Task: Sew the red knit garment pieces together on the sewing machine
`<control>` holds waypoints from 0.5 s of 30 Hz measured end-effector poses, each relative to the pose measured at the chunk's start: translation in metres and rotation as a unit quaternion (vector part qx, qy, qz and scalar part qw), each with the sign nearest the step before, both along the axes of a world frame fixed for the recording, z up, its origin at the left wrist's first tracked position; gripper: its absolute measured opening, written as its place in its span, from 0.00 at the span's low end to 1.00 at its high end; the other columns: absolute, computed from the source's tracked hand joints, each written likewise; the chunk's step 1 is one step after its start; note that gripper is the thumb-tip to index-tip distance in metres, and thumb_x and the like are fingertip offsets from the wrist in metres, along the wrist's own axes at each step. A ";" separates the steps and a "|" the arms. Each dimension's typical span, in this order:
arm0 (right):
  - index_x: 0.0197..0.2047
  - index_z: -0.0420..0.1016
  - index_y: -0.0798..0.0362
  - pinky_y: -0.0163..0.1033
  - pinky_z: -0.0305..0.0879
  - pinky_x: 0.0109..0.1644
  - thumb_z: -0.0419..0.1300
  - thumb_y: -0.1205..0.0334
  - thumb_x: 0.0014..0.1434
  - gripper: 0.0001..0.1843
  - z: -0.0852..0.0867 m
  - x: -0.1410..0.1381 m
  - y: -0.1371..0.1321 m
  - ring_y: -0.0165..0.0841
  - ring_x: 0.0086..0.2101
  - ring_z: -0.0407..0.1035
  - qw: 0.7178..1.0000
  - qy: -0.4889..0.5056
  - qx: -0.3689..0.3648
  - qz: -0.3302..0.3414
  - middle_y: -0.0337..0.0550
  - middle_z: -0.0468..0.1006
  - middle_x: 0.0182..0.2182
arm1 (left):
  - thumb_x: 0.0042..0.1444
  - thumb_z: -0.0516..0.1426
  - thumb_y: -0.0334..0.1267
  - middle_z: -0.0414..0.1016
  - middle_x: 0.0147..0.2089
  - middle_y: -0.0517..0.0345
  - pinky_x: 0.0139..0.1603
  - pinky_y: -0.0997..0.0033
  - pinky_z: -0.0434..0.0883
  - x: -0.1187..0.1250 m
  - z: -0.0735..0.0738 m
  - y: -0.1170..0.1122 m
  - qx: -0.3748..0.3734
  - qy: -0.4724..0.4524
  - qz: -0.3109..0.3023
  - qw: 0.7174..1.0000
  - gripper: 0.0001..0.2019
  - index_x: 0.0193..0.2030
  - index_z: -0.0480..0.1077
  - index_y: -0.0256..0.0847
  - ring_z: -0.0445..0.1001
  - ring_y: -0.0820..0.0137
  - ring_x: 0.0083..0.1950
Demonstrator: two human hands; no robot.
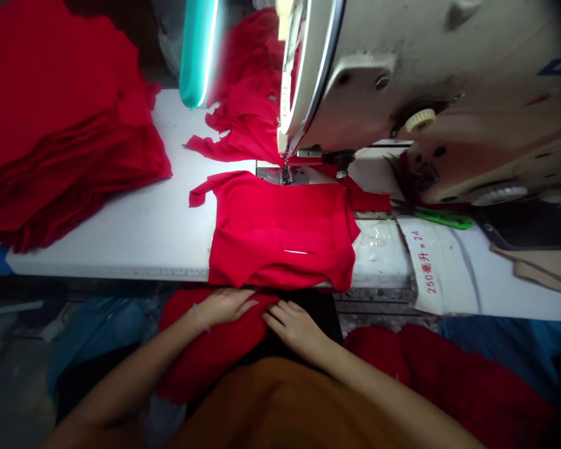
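Observation:
On my lap lies a bundle of red fabric (201,362), partly under the table edge. My left hand (224,305) rests on top of it, fingers stretched out and thumb apart. My right hand (294,324) touches the bundle's right edge with its fingertips, fingers slightly spread. Just beyond both hands, a cut red fabric piece (280,218) with a narrow slit lies on the sewing table (121,237), overhanging the front edge a little. Its far edge is close to the presser foot (287,173) of the sewing machine (383,81).
A tall stack of red fabric (65,125) stands at left. More red pieces (247,93) lie behind the needle. Green-handled scissors (442,217), a dark phone-like slab (533,226) and a printed cardboard strip (434,268) are right. A teal lamp (194,56) hangs above.

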State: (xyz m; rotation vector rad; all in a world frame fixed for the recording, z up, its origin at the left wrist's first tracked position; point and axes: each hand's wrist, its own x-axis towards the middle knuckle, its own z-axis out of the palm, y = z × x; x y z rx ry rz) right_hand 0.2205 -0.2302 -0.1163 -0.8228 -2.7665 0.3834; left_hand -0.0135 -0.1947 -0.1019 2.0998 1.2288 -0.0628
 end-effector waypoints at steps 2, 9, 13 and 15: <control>0.47 0.75 0.57 0.40 0.66 0.40 0.52 0.74 0.65 0.12 0.004 0.006 -0.008 0.35 0.36 0.68 0.997 0.029 0.067 -0.008 0.47 0.76 0.34 | 0.67 0.51 0.44 0.77 0.56 0.55 0.60 0.65 0.70 0.009 -0.013 0.010 -0.019 -0.037 -0.017 0.999 0.17 0.59 0.70 0.47 0.76 0.62 0.55; 0.37 0.74 0.58 0.38 0.61 0.34 0.48 0.74 0.67 0.14 0.014 0.023 -0.017 0.34 0.33 0.63 0.989 0.055 0.108 -0.090 0.47 0.72 0.31 | 0.63 0.54 0.37 0.78 0.46 0.53 0.57 0.66 0.69 0.025 -0.015 0.026 -0.033 -0.084 -0.051 0.995 0.09 0.46 0.72 0.40 0.75 0.63 0.49; 0.41 0.74 0.57 0.37 0.63 0.37 0.51 0.73 0.66 0.11 0.023 0.022 -0.008 0.33 0.35 0.65 0.982 0.120 0.120 -0.084 0.49 0.74 0.35 | 0.63 0.56 0.40 0.77 0.43 0.55 0.52 0.70 0.70 0.026 -0.008 0.023 -0.038 -0.096 -0.058 0.993 0.10 0.47 0.71 0.40 0.76 0.66 0.45; 0.42 0.74 0.57 0.38 0.65 0.37 0.53 0.74 0.65 0.09 0.032 0.022 -0.003 0.33 0.35 0.67 0.975 0.167 0.116 -0.089 0.49 0.75 0.35 | 0.64 0.57 0.43 0.77 0.45 0.55 0.51 0.71 0.70 0.026 0.002 0.018 -0.035 -0.095 -0.044 0.994 0.12 0.51 0.70 0.41 0.75 0.67 0.45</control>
